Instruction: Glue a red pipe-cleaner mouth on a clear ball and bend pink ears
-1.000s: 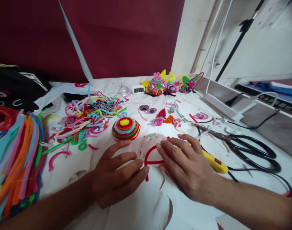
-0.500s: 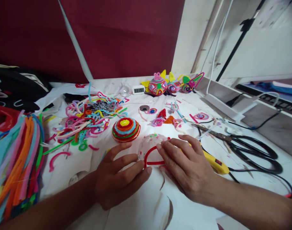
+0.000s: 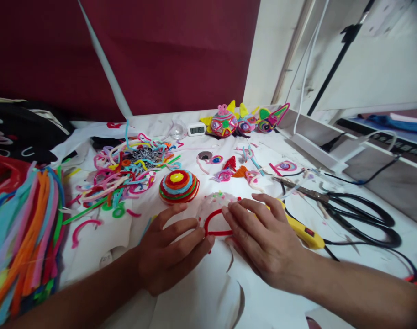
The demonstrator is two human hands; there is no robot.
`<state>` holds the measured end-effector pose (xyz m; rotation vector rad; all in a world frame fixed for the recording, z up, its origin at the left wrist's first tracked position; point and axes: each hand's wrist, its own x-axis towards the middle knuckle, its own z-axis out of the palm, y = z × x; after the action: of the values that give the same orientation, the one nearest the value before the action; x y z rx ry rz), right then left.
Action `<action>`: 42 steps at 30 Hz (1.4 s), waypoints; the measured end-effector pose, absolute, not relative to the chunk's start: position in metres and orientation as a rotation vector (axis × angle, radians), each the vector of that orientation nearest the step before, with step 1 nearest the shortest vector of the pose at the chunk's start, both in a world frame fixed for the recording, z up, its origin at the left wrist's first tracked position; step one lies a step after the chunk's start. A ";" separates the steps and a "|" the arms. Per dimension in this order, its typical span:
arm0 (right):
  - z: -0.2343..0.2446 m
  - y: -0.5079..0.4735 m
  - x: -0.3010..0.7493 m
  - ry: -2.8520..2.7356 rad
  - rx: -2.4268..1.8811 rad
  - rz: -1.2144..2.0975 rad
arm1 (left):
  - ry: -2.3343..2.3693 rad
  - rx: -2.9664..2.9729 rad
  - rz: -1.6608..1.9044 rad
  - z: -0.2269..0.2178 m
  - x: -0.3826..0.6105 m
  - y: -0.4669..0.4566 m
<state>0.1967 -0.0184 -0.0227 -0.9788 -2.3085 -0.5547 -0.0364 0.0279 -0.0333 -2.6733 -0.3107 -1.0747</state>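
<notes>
A red pipe cleaner (image 3: 211,217), bent into a rounded loop, lies against the front of a clear dome (image 3: 215,200) with small coloured specks. My left hand (image 3: 174,256) pinches the loop's left corner, its other fingers curled beside the dome. On the opposite side, my right hand (image 3: 263,240) has its fingertips closed over the loop's right part, which they hide. Just behind my left hand sits another dome (image 3: 179,186), covered in red, yellow, blue and green rings. A yellow-handled corded tool (image 3: 306,232) lies partly behind my right hand.
Big black-handled scissors (image 3: 355,214) lie at the right. Tangled pipe cleaner scraps (image 3: 126,169) are heaped at the back left, beside a bundle of long ones (image 3: 26,228). A small clock (image 3: 196,129) and decorated figures (image 3: 225,122) stand at the back. A power strip (image 3: 319,153) runs along the right.
The view has shifted slightly. Both hands stay at the dome, with the red loop bowed a little more roundly between them.
</notes>
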 end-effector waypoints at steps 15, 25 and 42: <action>-0.025 -0.018 0.197 -2.315 -0.990 -0.563 | -0.302 -2.690 -1.008 -0.029 -0.037 0.031; -0.027 -0.017 0.197 -2.315 -0.977 -0.630 | -0.253 -2.688 -1.036 -0.034 -0.037 0.032; -0.028 -0.008 0.199 -2.258 -0.993 -0.581 | -0.325 -2.617 -1.191 -0.014 -0.045 0.042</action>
<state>0.1992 -0.0079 -0.0276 -0.9933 -2.2581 -0.5811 -0.0447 0.0419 -0.0144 -2.6170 -0.3250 -1.1906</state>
